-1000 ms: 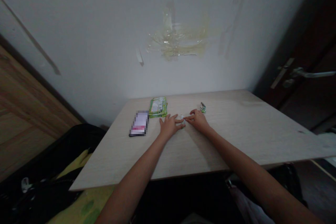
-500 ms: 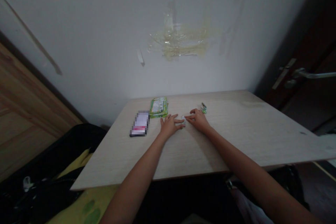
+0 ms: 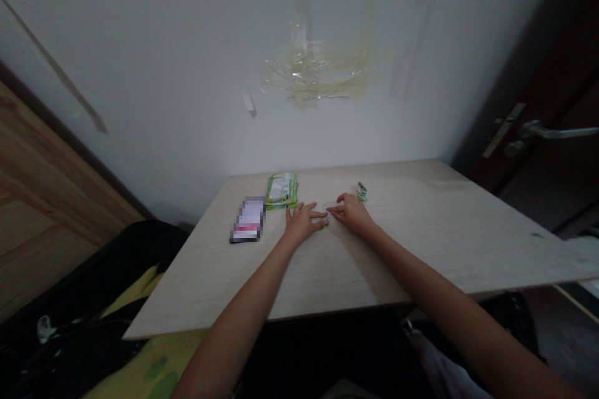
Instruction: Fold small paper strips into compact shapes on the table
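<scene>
A small whitish piece with a little green on it (image 3: pixel 327 219) lies on the table between my hands. It looks like thin wrapper material, but its exact kind is too small to make out. My left hand (image 3: pixel 302 221) has thumb and index finger closed at the piece's left edge, its other fingers spread over the tabletop. From the right, my right hand (image 3: pixel 354 214) pinches the upper right edge between thumb and index finger, the remaining fingers curled. Just beyond that hand sits a crumpled green-and-white wrapper (image 3: pixel 362 191).
A stack of green packets (image 3: pixel 281 190) lies at the back left of the pale wooden table (image 3: pixel 421 230). Beside it is a phone (image 3: pixel 248 220) with a blurred screen. The wall (image 3: pixel 187 75) rises behind the table, and a door handle (image 3: pixel 556 132) is at right.
The whole view has shifted very slightly. Both hands stay at the small piece, with only tiny finger movement.
</scene>
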`<state>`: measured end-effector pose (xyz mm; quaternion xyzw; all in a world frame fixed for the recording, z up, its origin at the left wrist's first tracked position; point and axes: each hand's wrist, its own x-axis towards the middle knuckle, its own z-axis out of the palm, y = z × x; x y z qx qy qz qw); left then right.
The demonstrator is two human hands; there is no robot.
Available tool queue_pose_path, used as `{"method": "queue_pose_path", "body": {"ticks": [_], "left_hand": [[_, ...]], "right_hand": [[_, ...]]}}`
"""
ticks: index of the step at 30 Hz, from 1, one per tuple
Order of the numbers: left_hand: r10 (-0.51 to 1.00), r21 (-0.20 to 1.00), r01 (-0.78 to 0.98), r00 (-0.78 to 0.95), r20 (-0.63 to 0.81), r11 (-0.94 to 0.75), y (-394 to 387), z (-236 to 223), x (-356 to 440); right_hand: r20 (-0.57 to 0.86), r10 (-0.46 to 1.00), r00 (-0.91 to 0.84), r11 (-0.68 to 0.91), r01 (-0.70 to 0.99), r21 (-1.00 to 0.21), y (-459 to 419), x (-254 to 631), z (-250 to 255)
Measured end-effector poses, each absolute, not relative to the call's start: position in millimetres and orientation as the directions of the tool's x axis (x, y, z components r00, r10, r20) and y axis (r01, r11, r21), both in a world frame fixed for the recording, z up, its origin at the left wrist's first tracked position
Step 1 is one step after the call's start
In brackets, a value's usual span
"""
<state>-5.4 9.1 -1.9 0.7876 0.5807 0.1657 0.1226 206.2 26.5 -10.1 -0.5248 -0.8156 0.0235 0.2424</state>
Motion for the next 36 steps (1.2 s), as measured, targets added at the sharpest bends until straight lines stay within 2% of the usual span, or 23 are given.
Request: {"method": "queue_pose_path", "body": {"ticks": [8,21,28,32,36], "left_hand": [[0.955,0.373,0.879,0.276,0.112,-0.297,13,-6,-6],[0.954,0.366,0.882,0.265,0.137,-0.298,9,-4,-4],[0.954,0.365,0.887,0.222,0.203,-0.284,3,-4,3],[0.955,0.361,0.888,0.230,0.189,-0.285,4,-4,2],[0.957,0.362,0.887,0.247,0.153,-0.287,6,-5,-1]], "right_hand": [[0.304,0.906,-0.296,0.378,0.887,-0.266,23,199,3],[0.308,0.905,-0.294,0.344,0.931,-0.120,12,189,1],[0.333,0.897,-0.292,0.383,0.889,-0.253,18,197,-2],[0.335,0.891,-0.306,0.410,0.858,-0.308,21,197,-4],[0.336,0.911,-0.237,0.353,0.870,-0.344,21,192,-3]]}}
